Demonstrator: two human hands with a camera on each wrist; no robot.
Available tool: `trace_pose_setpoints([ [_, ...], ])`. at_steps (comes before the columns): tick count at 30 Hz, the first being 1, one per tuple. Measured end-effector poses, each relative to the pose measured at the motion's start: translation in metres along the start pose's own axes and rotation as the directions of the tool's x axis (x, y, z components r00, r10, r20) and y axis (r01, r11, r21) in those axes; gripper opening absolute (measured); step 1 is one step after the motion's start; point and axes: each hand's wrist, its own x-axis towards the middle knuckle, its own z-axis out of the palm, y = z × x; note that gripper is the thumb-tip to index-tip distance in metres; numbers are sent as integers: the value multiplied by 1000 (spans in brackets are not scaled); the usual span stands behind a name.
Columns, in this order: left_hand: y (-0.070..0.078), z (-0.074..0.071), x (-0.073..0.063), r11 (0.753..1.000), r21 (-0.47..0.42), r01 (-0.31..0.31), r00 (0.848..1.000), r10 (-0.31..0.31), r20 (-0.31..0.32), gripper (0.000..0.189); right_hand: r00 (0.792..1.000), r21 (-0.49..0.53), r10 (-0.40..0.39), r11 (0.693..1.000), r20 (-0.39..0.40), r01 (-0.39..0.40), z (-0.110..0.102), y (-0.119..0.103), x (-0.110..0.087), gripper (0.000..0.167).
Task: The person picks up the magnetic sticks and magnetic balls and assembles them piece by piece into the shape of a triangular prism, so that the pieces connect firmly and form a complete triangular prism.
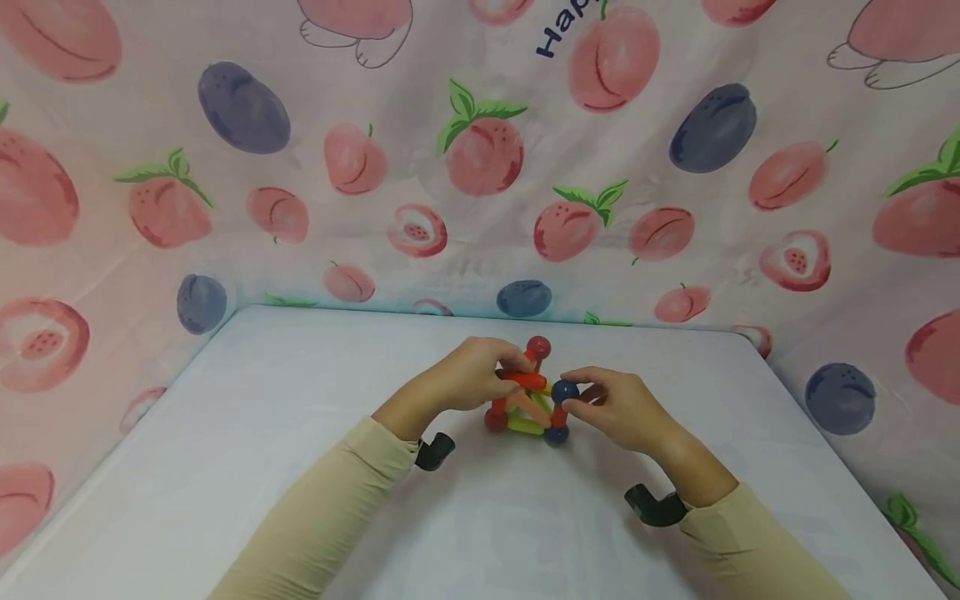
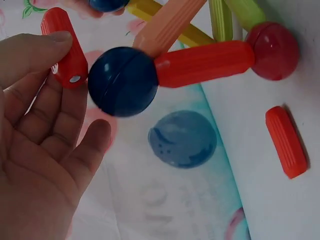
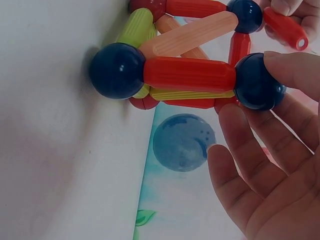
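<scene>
A frame of magnetic rods and balls stands on the white table [image 1: 315, 517]. My left hand [image 1: 472, 372] pinches a red magnetic rod [image 2: 64, 47] between thumb and fingers. One end of that rod is beside a dark blue ball [image 2: 122, 81] on an upper corner; whether they touch I cannot tell. My right hand [image 1: 626, 408] holds another dark blue ball [image 3: 259, 81] on top of a red upright rod [image 3: 190, 73]. Below it sits a lower blue ball [image 3: 117, 70]. Orange rods [image 3: 192, 35] slant across the frame, with yellow-green rods [image 1: 525, 426] along its base.
A loose red rod [image 2: 286, 142] lies on the table beside the frame. Black curved pieces [image 1: 656, 506] are at both wrists. Behind the table's far edge hangs a fruit-printed cloth [image 1: 420, 150].
</scene>
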Motion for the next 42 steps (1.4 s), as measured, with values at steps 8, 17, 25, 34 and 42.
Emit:
trace_pose_setpoints([
  [8,3,10,9,1000,-7,23,1000,-23,-9,19,1000,-8,10,1000,-1,-10,0,0,0,37],
  [17,4,18,13,999,15,41,999,-41,-23,20,1000,-14,10,1000,-1,-10,0,1,1,37],
  [25,5,19,12,998,28,51,998,-51,-29,19,1000,-21,4,1000,-1,-4,0,0,2,37],
  [34,4,23,10,998,43,48,997,-45,-61,22,1000,-18,-8,1000,2,8,-2,2,0,36],
  [42,1,25,10,998,53,44,996,-40,-76,19,1000,-8,-12,1000,-2,12,-2,5,0,36],
])
